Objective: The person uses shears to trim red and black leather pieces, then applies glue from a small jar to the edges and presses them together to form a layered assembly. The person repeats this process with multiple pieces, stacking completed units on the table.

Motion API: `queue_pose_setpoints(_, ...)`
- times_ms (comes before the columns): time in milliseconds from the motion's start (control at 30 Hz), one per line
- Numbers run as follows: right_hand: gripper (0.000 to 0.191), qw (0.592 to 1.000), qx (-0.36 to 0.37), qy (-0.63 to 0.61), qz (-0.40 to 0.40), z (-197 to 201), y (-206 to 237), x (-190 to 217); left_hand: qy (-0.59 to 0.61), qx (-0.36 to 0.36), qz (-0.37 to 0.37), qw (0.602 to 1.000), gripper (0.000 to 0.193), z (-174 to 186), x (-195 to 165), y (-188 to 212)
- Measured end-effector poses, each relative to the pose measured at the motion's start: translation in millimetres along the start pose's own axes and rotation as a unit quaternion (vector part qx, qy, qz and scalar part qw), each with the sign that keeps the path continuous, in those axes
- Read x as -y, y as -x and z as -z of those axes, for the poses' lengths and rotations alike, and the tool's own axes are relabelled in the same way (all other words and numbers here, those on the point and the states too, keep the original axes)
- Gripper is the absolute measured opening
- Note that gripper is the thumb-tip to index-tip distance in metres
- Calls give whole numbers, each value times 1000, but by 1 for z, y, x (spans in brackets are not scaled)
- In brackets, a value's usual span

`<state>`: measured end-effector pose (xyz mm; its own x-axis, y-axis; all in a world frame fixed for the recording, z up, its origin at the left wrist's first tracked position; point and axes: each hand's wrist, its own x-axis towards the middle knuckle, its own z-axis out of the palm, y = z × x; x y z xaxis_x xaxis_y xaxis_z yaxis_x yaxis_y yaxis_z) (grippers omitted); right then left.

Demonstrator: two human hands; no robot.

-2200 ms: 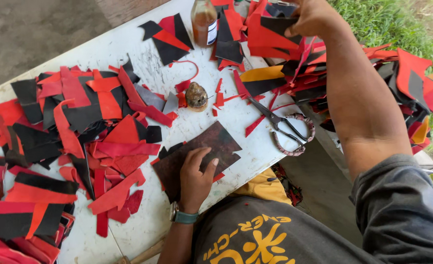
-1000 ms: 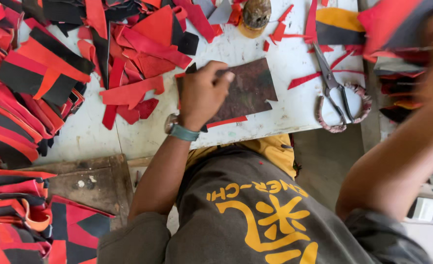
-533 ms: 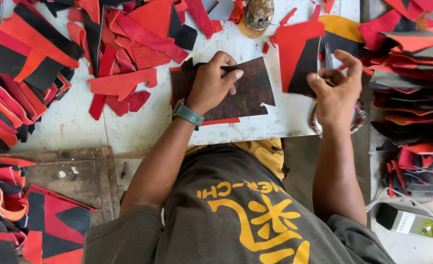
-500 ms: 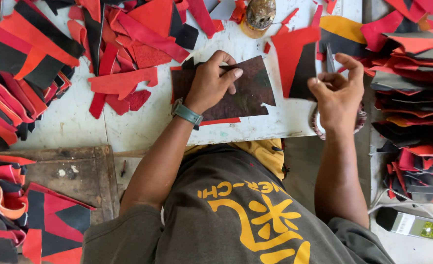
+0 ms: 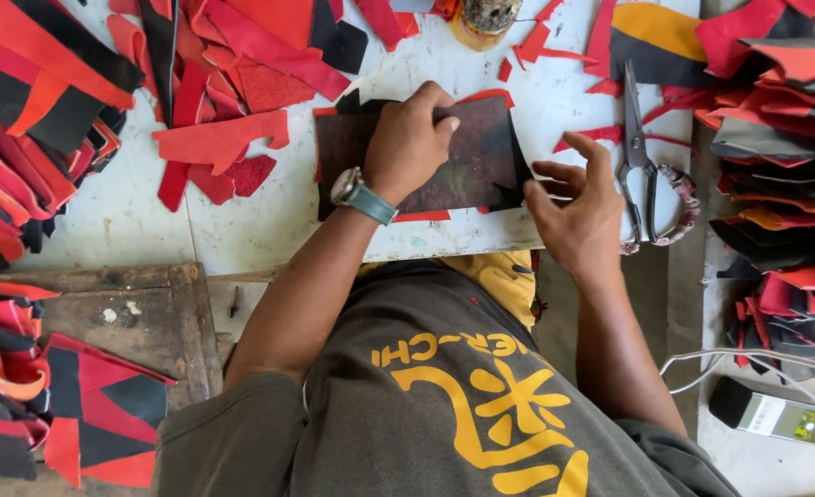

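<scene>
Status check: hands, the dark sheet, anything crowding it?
Left hand flat on dark sheet, pinning it to white table. Right hand open at its right edge, holding nothing. Scissors lie right; red scraps left.

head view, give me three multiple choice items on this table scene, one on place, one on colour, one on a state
1. Where do the scissors lie?
A. right of the right hand
B. under the dark sheet
C. on the wooden bench

2. What colour is the wristwatch strap?
A. yellow
B. teal
C. white

3. What is the left hand doing?
A. gripping the scissors
B. lifted off the table
C. pressing flat on the dark sheet

Key: 1 A, they rest on the white table beyond that hand; 2 B, the band looks teal; 3 C, the palm lies on it.
</scene>
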<state>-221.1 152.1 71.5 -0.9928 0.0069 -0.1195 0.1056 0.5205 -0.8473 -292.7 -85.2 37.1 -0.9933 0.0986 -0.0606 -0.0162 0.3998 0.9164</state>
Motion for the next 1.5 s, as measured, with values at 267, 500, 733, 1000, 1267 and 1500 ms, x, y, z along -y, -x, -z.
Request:
queue_pose_setpoints(267,90,980,-22,134,143,5,14,-1,-46,-127,-48,990,49,78,5,30)
queue_pose_setpoints(500,82,979,-64,141,135,-2,4,-14,-204,-90,-56,973,58,94,30,83)
queue_pose_setpoints(733,75,970,-61,146,183,-5,11,-24,-180,-67,-76,978,62,99,48,96)
queue_pose_setpoints(1000,70,978,-47,116,167,2,12,-29,-191,-33,-87,977,80,104,40,93)
queue_pose_setpoints(1267,71,975,-66,126,173,-1,7,-26,-195,-27,-61,978,84,104,38,90)
queue_pose_setpoints(1500,69,970,-76,131,188,-2,5,-23,-202,-23,-57,977,84,106,40,87)
